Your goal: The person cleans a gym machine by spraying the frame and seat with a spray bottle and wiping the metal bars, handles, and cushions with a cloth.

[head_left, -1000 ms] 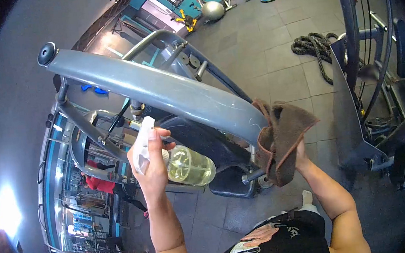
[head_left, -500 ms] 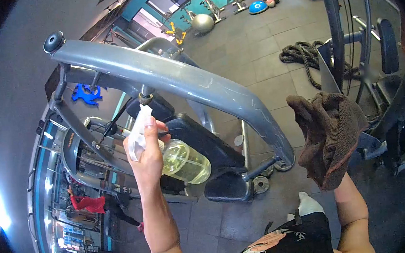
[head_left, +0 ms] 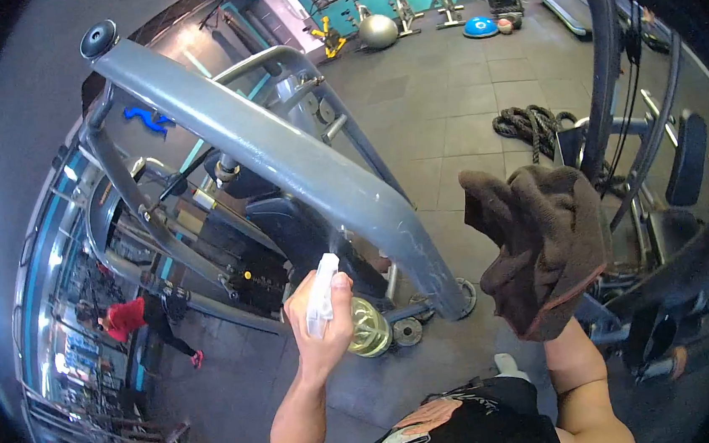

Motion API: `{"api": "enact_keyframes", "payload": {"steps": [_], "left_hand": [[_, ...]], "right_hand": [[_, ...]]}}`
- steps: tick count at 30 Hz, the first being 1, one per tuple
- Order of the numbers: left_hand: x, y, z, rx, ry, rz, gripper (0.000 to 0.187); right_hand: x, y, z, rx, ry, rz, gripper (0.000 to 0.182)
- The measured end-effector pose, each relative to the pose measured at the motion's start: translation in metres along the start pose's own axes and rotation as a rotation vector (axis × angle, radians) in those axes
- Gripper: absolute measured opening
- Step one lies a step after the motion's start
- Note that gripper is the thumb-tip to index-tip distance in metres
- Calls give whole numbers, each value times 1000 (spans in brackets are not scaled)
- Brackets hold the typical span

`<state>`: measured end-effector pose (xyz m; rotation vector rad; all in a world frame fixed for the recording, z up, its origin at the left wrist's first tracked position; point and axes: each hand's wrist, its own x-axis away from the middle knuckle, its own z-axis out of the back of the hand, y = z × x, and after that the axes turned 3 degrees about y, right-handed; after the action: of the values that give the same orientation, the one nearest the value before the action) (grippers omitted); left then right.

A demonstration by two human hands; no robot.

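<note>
My left hand [head_left: 320,326] grips a clear spray bottle [head_left: 366,328] of yellowish liquid by its white trigger head, nozzle aimed up at the grey curved frame bar [head_left: 281,156] of a gym machine. A faint mist hangs just above the nozzle, below the bar. My right hand is wrapped inside a bunched brown cloth [head_left: 546,243], held up to the right of the bar and apart from it; only my right forearm [head_left: 574,371] shows.
The machine's dark padded seat [head_left: 275,228] sits under the bar. A coiled black rope [head_left: 536,125] lies on the tiled floor. Another black machine [head_left: 662,169] stands at the right. A person in red [head_left: 131,317] appears at the left. Exercise balls and bikes stand far back.
My left hand has dropped lower and moved right with the bottle, nozzle now turned up at the bar. The cloth came off the bar a second ago and stays held up beside it.
</note>
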<state>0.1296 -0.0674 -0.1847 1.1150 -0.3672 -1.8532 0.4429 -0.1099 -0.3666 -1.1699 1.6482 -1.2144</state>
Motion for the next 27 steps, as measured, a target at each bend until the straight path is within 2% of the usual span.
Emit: {"api": "enact_keyframes", "payload": {"steps": [3,6,10,14,17,19,21,23,25,26,27], "left_hand": [[5,27,-19,-45,89,77,25],[7,47,-37,-99,180,-36,25],[20,46,-42,-139,111,42,24],[53,36,-43,-83,241,126,22],[88,30,-39,-112,312,175,19],[123,15,-40,-132,324,329,21],[164,-11,-43,-109,335,475,25],[203,-29,-46,-62,366,628,28],[230,-41,-51,18,428,762,30],[242,-49,-59,110,560,864,33],[229,-38,-52,106,497,929,30]], "right_hand": [[-21,5,0,-62,-50,-19,51],[-34,13,-12,-119,-101,-28,52],[-54,11,-43,-151,-163,26,53],[-57,1,-94,-7,-218,267,55],[-58,4,-155,385,-213,663,56],[-64,-11,-171,614,-193,865,57],[-71,-64,-180,765,-219,1031,57],[-79,-131,-201,820,-284,1146,58],[-106,-156,-246,763,-164,1311,67],[-113,-174,-271,863,-138,1209,66],[-124,-191,-295,969,-135,1158,61]]}}
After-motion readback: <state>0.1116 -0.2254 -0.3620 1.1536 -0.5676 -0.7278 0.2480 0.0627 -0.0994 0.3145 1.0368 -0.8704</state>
